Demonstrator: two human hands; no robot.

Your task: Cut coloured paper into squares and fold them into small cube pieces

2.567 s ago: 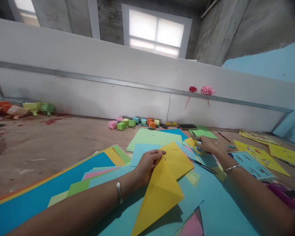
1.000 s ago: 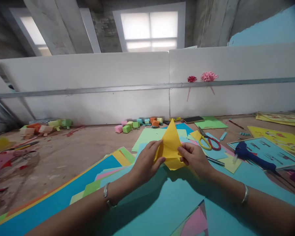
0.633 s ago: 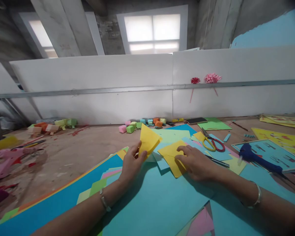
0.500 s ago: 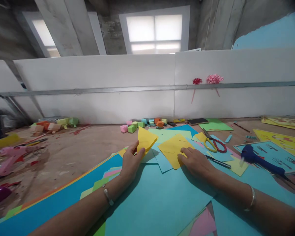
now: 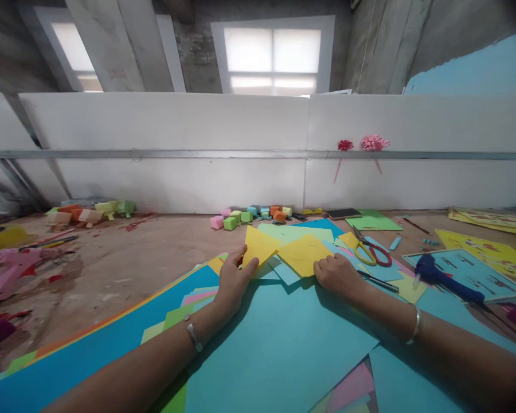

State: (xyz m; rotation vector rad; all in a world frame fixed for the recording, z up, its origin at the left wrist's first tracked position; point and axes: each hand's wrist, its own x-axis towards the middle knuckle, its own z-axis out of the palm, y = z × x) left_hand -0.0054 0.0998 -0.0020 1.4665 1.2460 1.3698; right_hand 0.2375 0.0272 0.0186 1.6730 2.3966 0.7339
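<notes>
My left hand point(image 5: 235, 281) is closed on a yellow piece of paper point(image 5: 258, 245), thumb in front and fingers behind, tilted up off the sheets. Beside it, my right hand point(image 5: 337, 276) pinches the near edge of a second yellow paper point(image 5: 303, 253), which has small slit-like marks. The inner corners of the two papers meet or overlap between my hands. Beneath lie light blue sheets point(image 5: 279, 344). To the right of my right hand are yellow-and-red-handled scissors point(image 5: 372, 252) and a dark pen-like tool point(image 5: 380, 282).
A blue glue gun point(image 5: 449, 280) lies at the right, near a light blue card point(image 5: 477, 269). Small coloured paper cubes point(image 5: 230, 222) sit by the white partition point(image 5: 176, 183). At the left are a pink glue gun point(image 5: 15, 269) and more paper shapes point(image 5: 90, 213). A phone point(image 5: 344, 213) rests at the back.
My right hand has closed on the near edge of the right yellow paper and lifted it slightly. The left yellow paper has turned flatter toward me, and the papers now meet.
</notes>
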